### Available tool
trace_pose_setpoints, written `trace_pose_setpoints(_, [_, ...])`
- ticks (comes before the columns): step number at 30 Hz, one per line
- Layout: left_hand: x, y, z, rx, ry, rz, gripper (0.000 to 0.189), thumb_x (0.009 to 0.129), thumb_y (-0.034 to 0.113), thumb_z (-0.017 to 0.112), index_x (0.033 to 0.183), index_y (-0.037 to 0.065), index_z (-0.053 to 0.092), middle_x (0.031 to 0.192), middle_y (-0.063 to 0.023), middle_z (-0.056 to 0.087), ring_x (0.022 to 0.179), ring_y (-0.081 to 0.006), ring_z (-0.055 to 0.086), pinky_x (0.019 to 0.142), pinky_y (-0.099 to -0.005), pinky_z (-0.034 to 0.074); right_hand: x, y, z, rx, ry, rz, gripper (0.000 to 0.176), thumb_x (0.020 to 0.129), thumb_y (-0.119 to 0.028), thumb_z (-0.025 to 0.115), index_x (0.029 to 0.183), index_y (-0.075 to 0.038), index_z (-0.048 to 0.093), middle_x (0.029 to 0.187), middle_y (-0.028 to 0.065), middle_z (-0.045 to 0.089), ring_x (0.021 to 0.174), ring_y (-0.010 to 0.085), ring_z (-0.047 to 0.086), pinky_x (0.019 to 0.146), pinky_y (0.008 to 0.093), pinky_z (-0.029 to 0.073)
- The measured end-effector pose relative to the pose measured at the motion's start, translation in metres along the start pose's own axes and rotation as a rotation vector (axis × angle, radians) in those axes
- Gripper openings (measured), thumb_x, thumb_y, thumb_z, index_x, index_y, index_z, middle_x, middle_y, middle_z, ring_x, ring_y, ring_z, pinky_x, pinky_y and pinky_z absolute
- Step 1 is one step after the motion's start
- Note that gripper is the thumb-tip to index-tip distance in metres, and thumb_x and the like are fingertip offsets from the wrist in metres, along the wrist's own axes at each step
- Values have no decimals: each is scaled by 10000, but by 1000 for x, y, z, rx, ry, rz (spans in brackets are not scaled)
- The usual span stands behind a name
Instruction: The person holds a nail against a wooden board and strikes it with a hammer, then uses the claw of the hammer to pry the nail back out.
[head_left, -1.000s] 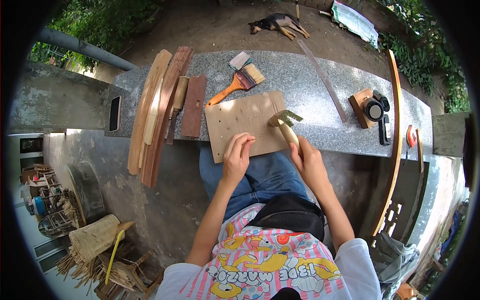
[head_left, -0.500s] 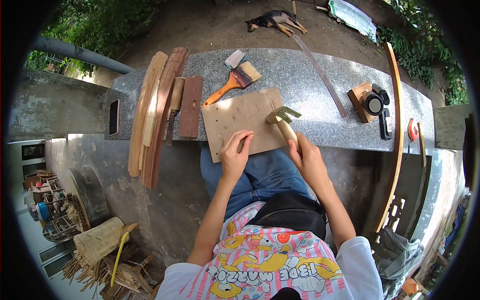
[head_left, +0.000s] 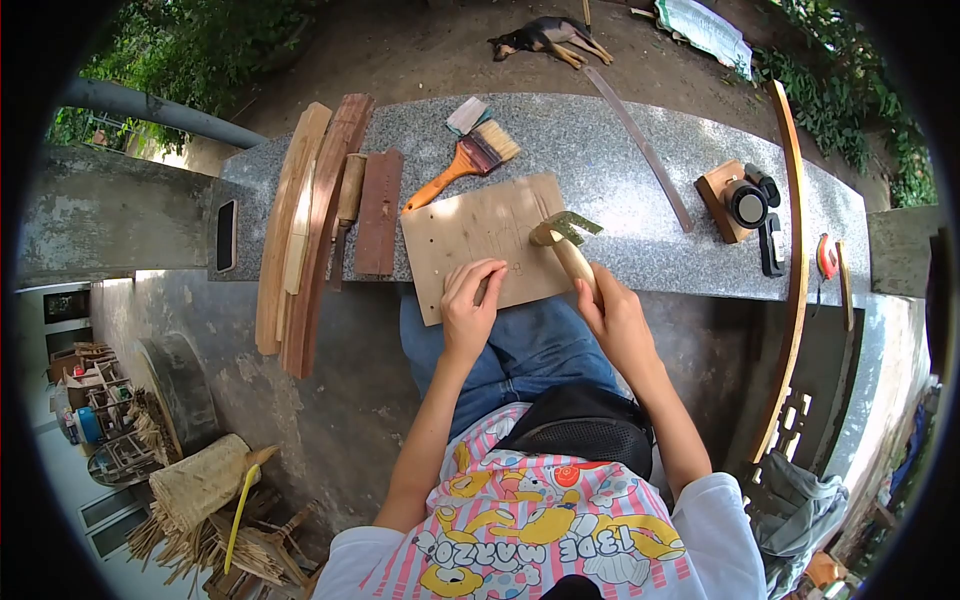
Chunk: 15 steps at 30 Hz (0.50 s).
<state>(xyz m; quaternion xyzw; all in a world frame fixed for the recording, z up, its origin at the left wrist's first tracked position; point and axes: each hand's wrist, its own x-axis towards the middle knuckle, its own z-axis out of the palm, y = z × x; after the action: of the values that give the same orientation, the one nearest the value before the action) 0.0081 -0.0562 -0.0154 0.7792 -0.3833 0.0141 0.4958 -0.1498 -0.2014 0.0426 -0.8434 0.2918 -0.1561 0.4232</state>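
A flat wooden board [head_left: 485,225] with small holes and pencil marks lies over the stone bench's near edge and my lap. My left hand [head_left: 470,305] rests on its near part, thumb and forefinger tips together on the wood; I cannot tell what is between them. In my right hand [head_left: 615,310] is the pale wooden handle of a claw hammer [head_left: 572,262], fingers wrapped round it. The hammer's greenish, worn metal head overlaps the board's right edge, a little beyond my left fingertips.
On the granite bench [head_left: 590,150] lie a paintbrush [head_left: 465,165], wood strips [head_left: 325,200], a chisel [head_left: 350,195], a phone [head_left: 227,235], a metal ruler [head_left: 640,145], a tape measure [head_left: 826,257] and a wooden block [head_left: 722,205] with black gear. A dog [head_left: 550,40] lies beyond.
The view has shifted very slightly. Both hands, the hammer and the board hold nearly the same places.
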Motion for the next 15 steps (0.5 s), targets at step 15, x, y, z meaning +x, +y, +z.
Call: trace_pose_setpoints(15, [0, 2, -1, 11, -6, -7, 96, 887, 19, 748, 980, 3, 729, 984, -112, 743, 927, -253, 702, 847, -340, 525, 0, 1, 1, -5, -2, 4, 244, 1009, -193, 617, 1108, 26, 582, 843, 255, 649, 739, 467, 640, 648, 513, 489])
